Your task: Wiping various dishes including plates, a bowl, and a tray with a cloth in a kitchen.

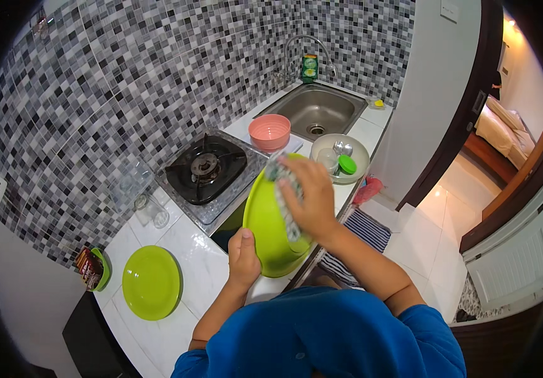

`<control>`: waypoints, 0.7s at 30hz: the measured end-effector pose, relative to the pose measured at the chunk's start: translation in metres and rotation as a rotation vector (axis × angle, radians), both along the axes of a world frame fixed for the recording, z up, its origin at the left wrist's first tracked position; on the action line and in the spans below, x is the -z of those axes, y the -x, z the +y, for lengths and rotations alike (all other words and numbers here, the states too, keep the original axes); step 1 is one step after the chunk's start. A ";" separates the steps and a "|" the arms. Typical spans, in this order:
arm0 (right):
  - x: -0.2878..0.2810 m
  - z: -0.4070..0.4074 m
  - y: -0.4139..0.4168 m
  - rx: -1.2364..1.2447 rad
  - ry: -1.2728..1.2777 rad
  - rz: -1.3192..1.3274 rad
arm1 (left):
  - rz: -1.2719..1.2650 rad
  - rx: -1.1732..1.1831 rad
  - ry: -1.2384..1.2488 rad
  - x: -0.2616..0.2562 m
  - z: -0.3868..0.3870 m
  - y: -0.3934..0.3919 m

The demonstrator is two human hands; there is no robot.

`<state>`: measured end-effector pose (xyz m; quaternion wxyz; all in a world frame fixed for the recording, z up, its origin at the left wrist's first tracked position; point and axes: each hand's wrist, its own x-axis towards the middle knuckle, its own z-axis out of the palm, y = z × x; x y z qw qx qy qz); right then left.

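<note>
A lime-green bowl [269, 222] is tilted on its side in front of my body, above the counter's front edge. My left hand [244, 257] grips its rim from the lower left, thumb uppermost. Pressed to the outside of the bowl is a grey-and-white patterned cloth [290, 208], held under the fingers of my right hand [311, 196]. The cloth bunches near the bowl's upper end. On the white-tiled counter [191, 264] to the left lies a lime-green plate [152, 282].
A single-burner gas stove [205, 165] sits behind the bowl. Past it stand a pink bowl [270, 132] and a steel sink [328, 108]. A pale pan [363, 158] holds a glass, spoons and a green lid. Glassware [146, 210] stands left of the stove.
</note>
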<state>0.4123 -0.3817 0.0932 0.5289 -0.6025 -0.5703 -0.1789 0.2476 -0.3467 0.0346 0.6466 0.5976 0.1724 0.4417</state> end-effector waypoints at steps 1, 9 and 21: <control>0.003 -0.004 0.011 -0.059 -0.005 -0.065 | 0.002 0.008 0.005 0.005 0.002 0.000; 0.006 -0.012 0.024 -0.188 -0.077 -0.262 | -0.105 0.040 -0.037 0.006 0.002 0.001; 0.018 0.004 -0.034 0.000 -0.058 0.208 | -0.205 -0.049 0.092 -0.012 0.012 0.010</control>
